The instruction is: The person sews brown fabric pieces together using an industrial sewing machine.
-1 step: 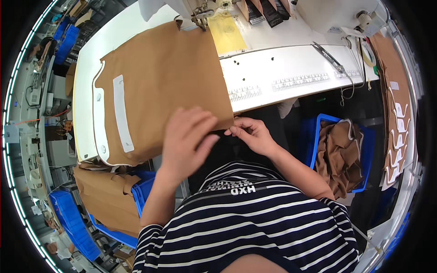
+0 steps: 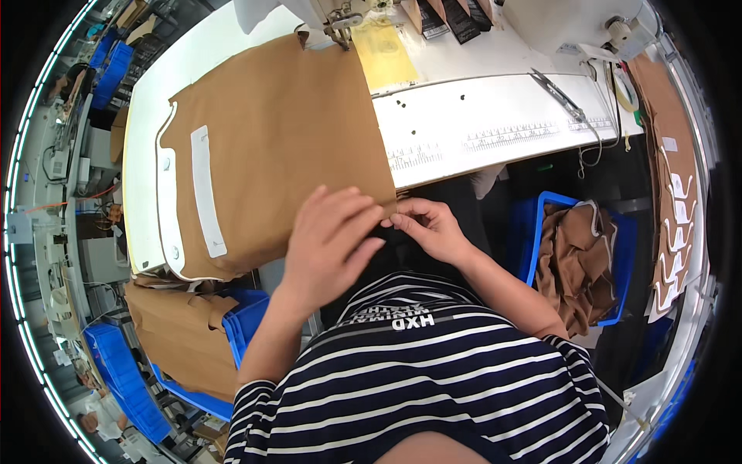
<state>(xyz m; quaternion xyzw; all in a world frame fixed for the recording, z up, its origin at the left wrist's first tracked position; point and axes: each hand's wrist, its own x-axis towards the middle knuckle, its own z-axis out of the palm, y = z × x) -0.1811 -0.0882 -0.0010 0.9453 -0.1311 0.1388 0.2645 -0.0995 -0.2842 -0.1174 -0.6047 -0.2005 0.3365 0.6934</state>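
A large brown fabric panel [image 2: 278, 147] lies over the white sewing table, its near edge hanging toward me. A pale strip [image 2: 205, 193] is set on its left part, and white trim runs along its left edge. My left hand [image 2: 331, 247] rests on the near edge of the panel, fingers stretched out. Beside it, my right hand [image 2: 430, 230] pinches the panel's near right corner between thumb and fingers. At the far edge of the panel stands the sewing machine's needle area [image 2: 340, 27].
Thread snips [image 2: 560, 97] lie on the white table [image 2: 495, 108] at the right, past a printed ruler. A blue bin [image 2: 533, 240] of crumpled brown fabric stands at my right. More brown fabric [image 2: 182, 332] fills a blue bin at my left. Brown pieces [image 2: 671, 155] hang far right.
My left hand has slid a little to the right along the panel's near edge, closer to my right hand. The right hand keeps its pinch in nearly the same place.
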